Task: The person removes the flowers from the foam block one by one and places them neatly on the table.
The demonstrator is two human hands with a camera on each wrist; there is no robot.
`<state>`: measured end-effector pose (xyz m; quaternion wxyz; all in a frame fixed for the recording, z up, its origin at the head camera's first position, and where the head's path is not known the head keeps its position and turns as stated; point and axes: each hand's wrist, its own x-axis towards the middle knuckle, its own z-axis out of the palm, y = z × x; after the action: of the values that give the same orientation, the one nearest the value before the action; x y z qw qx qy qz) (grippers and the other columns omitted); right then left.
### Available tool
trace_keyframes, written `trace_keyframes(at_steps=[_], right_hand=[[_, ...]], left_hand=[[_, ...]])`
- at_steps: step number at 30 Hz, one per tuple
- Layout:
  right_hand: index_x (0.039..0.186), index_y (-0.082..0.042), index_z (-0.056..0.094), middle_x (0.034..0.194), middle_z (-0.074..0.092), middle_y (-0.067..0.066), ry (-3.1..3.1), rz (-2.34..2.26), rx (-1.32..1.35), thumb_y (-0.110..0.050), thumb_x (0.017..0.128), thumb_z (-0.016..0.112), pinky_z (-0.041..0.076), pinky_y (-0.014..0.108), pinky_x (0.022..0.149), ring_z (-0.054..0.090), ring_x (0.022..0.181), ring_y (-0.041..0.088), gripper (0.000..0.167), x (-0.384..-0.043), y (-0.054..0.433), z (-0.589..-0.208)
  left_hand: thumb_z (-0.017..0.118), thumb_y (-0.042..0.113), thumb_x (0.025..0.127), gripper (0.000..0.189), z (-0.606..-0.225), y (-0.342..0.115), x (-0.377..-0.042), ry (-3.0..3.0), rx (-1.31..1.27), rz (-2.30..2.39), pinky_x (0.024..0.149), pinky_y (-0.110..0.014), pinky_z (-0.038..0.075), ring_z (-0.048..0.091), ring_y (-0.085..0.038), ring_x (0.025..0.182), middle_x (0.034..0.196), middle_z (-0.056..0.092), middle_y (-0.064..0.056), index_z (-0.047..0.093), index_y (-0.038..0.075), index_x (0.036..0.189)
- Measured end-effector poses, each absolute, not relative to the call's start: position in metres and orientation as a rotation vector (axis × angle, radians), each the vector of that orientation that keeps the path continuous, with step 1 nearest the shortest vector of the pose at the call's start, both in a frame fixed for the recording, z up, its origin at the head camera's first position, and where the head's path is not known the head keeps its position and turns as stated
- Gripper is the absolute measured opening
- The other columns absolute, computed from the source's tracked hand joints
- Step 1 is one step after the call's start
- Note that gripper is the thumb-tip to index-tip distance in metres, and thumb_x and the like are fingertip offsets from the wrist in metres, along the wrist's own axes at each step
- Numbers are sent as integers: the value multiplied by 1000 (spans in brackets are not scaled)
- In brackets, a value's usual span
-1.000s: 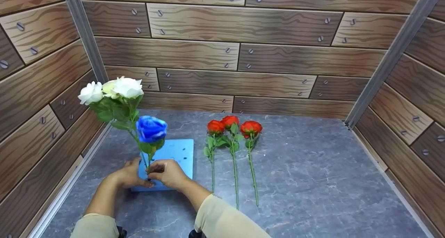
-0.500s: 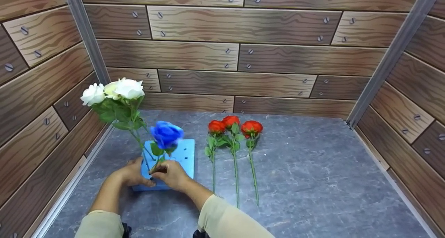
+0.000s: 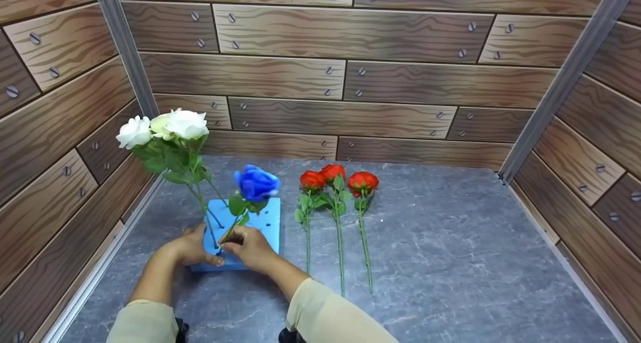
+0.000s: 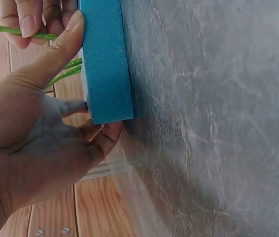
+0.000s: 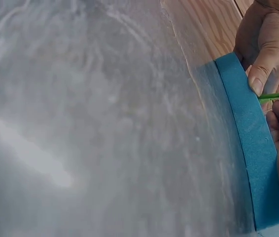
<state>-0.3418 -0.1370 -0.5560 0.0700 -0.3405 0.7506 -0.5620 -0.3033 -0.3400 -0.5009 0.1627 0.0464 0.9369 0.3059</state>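
My right hand (image 3: 253, 250) pinches the green stem (image 4: 43, 35) of a blue rose (image 3: 256, 184) low down, over the near part of a blue foam block (image 3: 272, 233). The rose leans to the right, and its stem's lower end is at the block's top. At the block's left side, my left hand (image 3: 188, 248) holds the foam, thumb (image 4: 65, 39) on the top face and fingertips (image 4: 112, 133) bent against the side. White roses (image 3: 185, 124) rise from the block's left part, their stems tilted left.
Red roses (image 3: 362, 183), three in all, lie side by side on the grey marbled table (image 3: 460, 253), right of the block. Small dark holes show in the block's top. Wood-patterned walls (image 3: 400, 82) enclose the table on the left, back and right.
The blue rose has swung to the right, from beside the white roses to a lean away from them. My right hand keeps its pinch on the stem; the left hand has barely moved.
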Motion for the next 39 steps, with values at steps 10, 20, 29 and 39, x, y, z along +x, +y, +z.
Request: trace_keyframes(at_steps=[10, 20, 29, 39], right_hand=[[111, -1, 76, 111, 81, 18, 2167, -1831, -954, -8, 103, 73, 61, 19, 88, 76, 98, 8, 12, -342, -138, -556], [118, 3, 62, 106, 70, 18, 1980, -2102, -717, -5, 111, 58, 63, 28, 89, 69, 95, 12, 11, -343, -136, -556], [134, 5, 62, 107, 66, 16, 1863, -2196, -719, -5, 112, 56, 60, 25, 84, 64, 94, 11, 25, -345, -131, -555], [138, 3, 62, 97, 61, -1, 1549, -2428, -386, -2, 111, 57, 62, 29, 77, 66, 88, 15, 28, -355, -128, -548]], left_hand=[[91, 39, 89, 130, -499, -339, -302, 2660, 58, 842, 126, -82, 18, 3, -74, 156, 167, 9, -52, 3, -19, 165], [91, 43, 89, 134, -502, -338, -301, 2637, -47, 836, 127, -80, 20, 3, -70, 158, 168, 6, -52, -2, -12, 168], [91, 45, 89, 134, -501, -338, -302, 2635, -61, 835, 129, -78, 19, 3, -69, 159, 169, 4, -50, -1, -13, 168], [91, 47, 87, 135, -502, -338, -303, 2631, -88, 808, 130, -77, 18, 3, -67, 160, 170, 4, -49, 0, -11, 169]])
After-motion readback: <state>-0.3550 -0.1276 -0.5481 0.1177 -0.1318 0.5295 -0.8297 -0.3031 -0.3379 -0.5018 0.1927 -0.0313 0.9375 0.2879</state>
